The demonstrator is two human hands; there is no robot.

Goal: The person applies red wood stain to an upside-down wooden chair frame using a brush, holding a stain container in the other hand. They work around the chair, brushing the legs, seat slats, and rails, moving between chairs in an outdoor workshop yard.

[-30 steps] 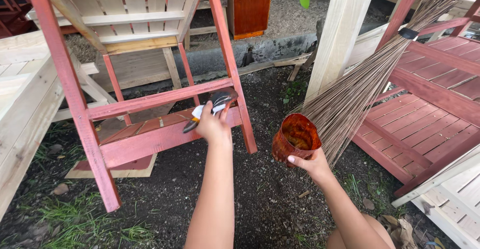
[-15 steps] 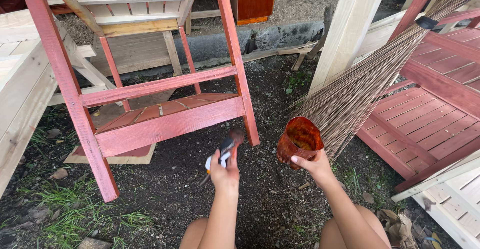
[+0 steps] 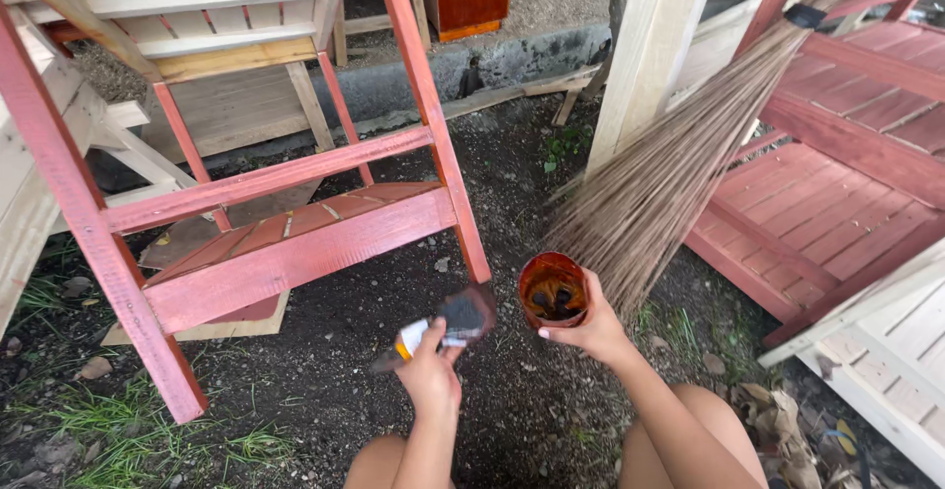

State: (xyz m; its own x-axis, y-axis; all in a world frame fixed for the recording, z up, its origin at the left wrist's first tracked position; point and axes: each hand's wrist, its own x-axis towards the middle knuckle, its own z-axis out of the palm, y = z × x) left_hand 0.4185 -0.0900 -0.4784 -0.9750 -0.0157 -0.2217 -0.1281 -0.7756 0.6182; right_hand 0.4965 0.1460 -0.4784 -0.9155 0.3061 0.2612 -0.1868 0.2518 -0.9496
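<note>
My left hand (image 3: 431,376) grips a paintbrush (image 3: 448,324) with a pale handle and dark, wet bristles, held just left of a cup. My right hand (image 3: 589,332) holds that clear plastic cup (image 3: 551,290), which has dark red-brown stain in it. Both hover above dark soil in front of a red-stained wooden chair frame (image 3: 295,253), whose slats and legs stand to the left. The brush tip is a short way from the cup's rim, not inside it.
A stick broom (image 3: 669,164) leans across from the upper right. Red-stained slatted panels (image 3: 817,194) lie at right beside a pale unpainted post (image 3: 650,46). Unpainted wooden furniture (image 3: 187,17) stands behind the chair. My knees (image 3: 709,440) show at the bottom.
My left hand has drawn the brush off the chair's front rail and down toward the cup. The cup has shifted slightly lower and left, and the view has tilted downward.
</note>
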